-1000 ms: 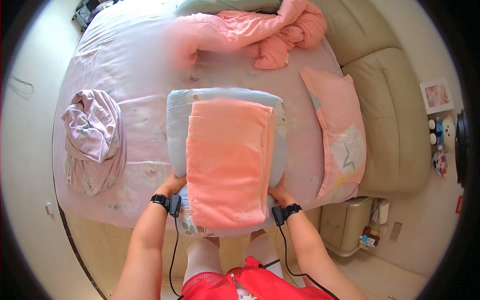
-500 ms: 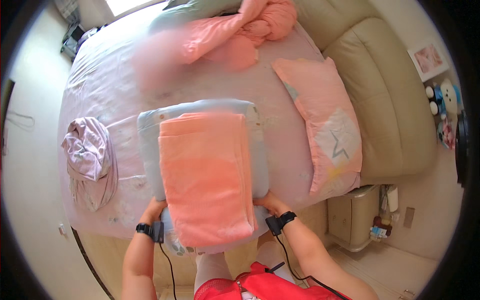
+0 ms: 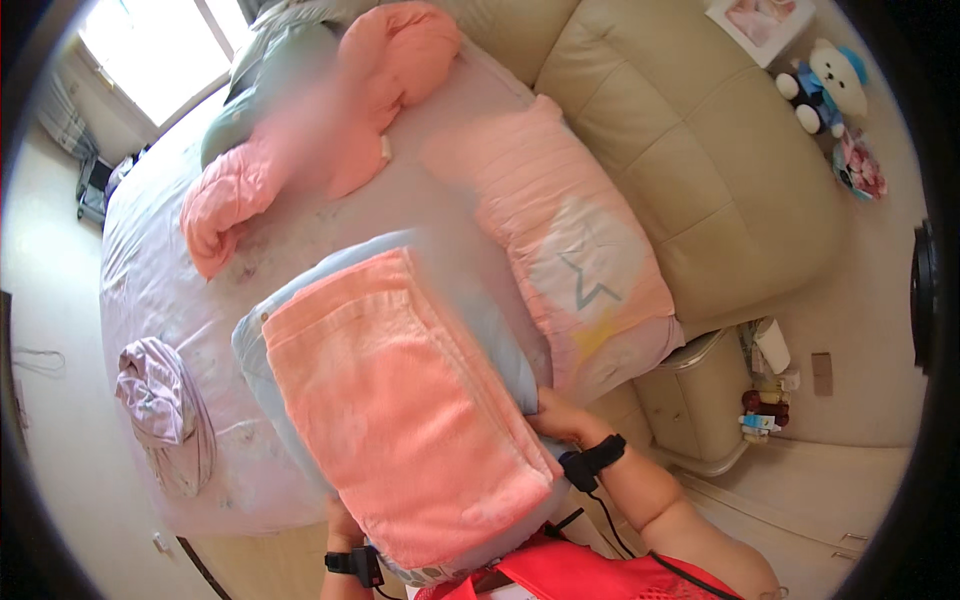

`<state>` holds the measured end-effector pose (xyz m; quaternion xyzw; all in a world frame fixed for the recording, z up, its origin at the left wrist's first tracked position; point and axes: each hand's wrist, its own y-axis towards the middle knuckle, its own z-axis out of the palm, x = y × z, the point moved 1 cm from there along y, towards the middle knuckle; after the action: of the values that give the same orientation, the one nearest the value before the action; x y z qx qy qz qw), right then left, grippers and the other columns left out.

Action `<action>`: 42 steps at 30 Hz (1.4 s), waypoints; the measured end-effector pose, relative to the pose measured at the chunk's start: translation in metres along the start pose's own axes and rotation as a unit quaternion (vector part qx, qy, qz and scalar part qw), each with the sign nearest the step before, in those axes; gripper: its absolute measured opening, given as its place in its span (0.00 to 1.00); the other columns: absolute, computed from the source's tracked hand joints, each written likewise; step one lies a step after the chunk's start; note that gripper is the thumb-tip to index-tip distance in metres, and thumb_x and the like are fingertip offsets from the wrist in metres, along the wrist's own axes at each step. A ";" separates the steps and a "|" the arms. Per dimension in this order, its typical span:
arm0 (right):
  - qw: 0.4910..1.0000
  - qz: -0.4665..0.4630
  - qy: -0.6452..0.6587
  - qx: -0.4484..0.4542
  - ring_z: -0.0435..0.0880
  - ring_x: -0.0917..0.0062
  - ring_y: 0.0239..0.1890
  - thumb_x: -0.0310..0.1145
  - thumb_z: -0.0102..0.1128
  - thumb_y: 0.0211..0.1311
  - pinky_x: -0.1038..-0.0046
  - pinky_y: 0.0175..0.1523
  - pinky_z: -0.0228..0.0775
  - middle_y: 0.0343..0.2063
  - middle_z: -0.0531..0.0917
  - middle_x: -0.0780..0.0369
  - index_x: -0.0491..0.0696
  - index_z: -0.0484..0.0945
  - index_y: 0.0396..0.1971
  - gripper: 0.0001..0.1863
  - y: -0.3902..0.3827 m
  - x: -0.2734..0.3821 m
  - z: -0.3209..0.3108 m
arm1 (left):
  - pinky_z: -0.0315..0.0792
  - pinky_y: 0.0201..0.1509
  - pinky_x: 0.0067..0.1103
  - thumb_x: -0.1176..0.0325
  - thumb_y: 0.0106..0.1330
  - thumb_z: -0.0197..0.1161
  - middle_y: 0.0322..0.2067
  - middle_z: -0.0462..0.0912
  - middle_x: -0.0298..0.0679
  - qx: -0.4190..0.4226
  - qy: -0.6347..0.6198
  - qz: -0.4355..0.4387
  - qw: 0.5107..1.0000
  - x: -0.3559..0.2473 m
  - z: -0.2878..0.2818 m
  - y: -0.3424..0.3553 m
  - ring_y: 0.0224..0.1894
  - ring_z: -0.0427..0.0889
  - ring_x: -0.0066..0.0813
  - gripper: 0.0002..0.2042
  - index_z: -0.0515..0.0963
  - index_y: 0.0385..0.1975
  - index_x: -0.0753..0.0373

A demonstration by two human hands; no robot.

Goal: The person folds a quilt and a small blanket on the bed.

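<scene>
A folded pink blanket (image 3: 400,420) lies on top of a folded light blue quilt (image 3: 250,345), the two forming one thick stack close against my body. My right hand (image 3: 560,416) grips the quilt at the stack's right side, its fingers partly tucked under. At the lower left, my left hand (image 3: 343,518) holds the other side, with its fingers hidden by the stack. Each wrist wears a black strap with a small box and cable. Beyond the stack, the bed (image 3: 160,260) has a pale pink sheet.
A pink pillow with a star (image 3: 590,270) rests by the beige padded headboard (image 3: 700,170). A rumpled pink quilt (image 3: 400,60) lies at the far side, a crumpled lilac cloth (image 3: 160,400) at the left. To the right stand a nightstand (image 3: 690,405) and a plush toy (image 3: 835,85).
The stack has turned counterclockwise in the picture and come nearer my body, both hands still on it. My view has swung to the right, and the bed appears tilted.
</scene>
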<state>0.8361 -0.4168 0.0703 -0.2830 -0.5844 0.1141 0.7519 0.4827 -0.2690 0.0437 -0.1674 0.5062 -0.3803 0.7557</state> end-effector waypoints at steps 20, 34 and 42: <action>0.953 -0.023 0.085 -0.291 0.55 0.64 0.64 0.55 0.50 0.61 0.39 0.56 0.48 0.63 0.57 0.60 0.60 0.54 0.65 0.34 -0.102 0.158 -0.389 | 0.68 0.54 0.28 0.71 0.54 0.65 0.53 0.68 0.46 0.210 0.213 0.057 0.952 0.062 0.404 0.152 0.53 0.71 0.34 0.35 0.54 0.60 0.68; 0.641 -0.133 -0.640 -0.401 0.47 0.47 0.66 0.57 0.59 0.49 0.32 0.58 0.33 0.65 0.53 0.54 0.63 0.56 0.64 0.41 -0.004 0.143 -0.237 | 0.65 0.57 0.29 0.71 0.55 0.66 0.54 0.65 0.50 0.255 0.301 0.154 0.906 0.102 0.408 0.153 0.56 0.67 0.37 0.38 0.47 0.61 0.66; 0.662 -0.151 -0.626 -0.384 0.46 0.51 0.67 0.50 0.59 0.54 0.38 0.62 0.34 0.67 0.50 0.56 0.56 0.57 0.64 0.39 0.014 0.126 -0.254 | 0.58 0.63 0.34 0.59 0.47 0.74 0.66 0.40 0.56 0.307 0.382 0.189 0.851 0.123 0.365 0.126 0.68 0.48 0.46 0.59 0.28 0.65 0.66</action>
<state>1.1144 -0.4166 0.1254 -0.3160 -0.9440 -0.0853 0.0408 0.8841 -0.3267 0.0423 0.3305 0.6345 -0.3997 0.5730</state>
